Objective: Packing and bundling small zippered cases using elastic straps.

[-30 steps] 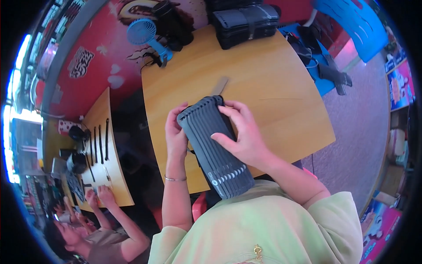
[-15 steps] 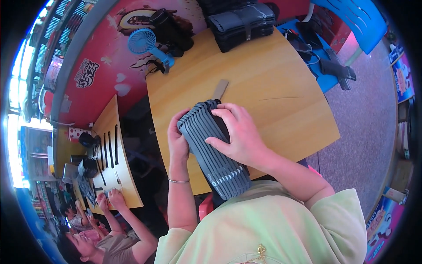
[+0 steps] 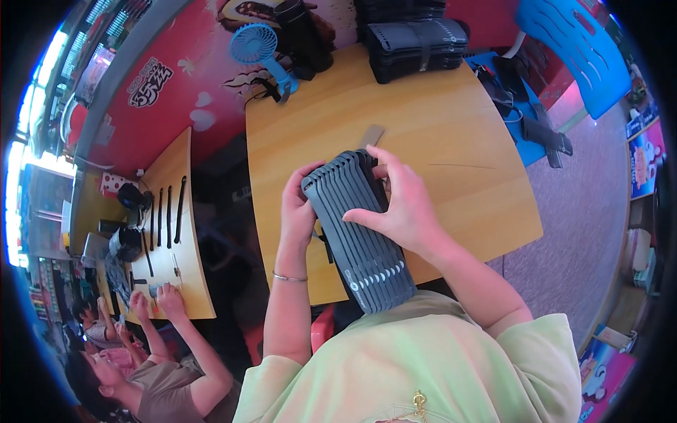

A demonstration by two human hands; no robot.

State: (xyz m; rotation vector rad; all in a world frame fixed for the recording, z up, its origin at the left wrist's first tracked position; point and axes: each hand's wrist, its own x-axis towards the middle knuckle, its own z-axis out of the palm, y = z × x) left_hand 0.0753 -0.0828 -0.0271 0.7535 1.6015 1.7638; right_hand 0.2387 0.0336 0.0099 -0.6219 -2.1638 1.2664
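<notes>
A thick stack of long, flat dark grey strips (image 3: 352, 211) is between my hands, tilted with its lower end against my shirt. The strips have curved upper ends and small white marks near the lower end. My left hand (image 3: 297, 211) is wrapped round the stack's left side near the top, its fingertips partly hidden. On the right side, my right hand (image 3: 405, 201) grips the upper part, thumb across the front and fingers over the far edge. Just beyond the stack, a small brown cardboard piece (image 3: 371, 136) lies on the wooden table (image 3: 458, 211).
Strapped bundles of similar dark strips (image 3: 416, 46) sit at the table's far edge. A blue handheld fan (image 3: 255, 46) and black bottle (image 3: 305, 35) stand far left. A blue chair (image 3: 578, 56) is to the right. Another person (image 3: 166, 381) works at a left-hand table (image 3: 201, 282).
The surroundings shift in view as my head turns. My right fingers have moved a little further over the top right edge of the stack, and both hands still hold it.
</notes>
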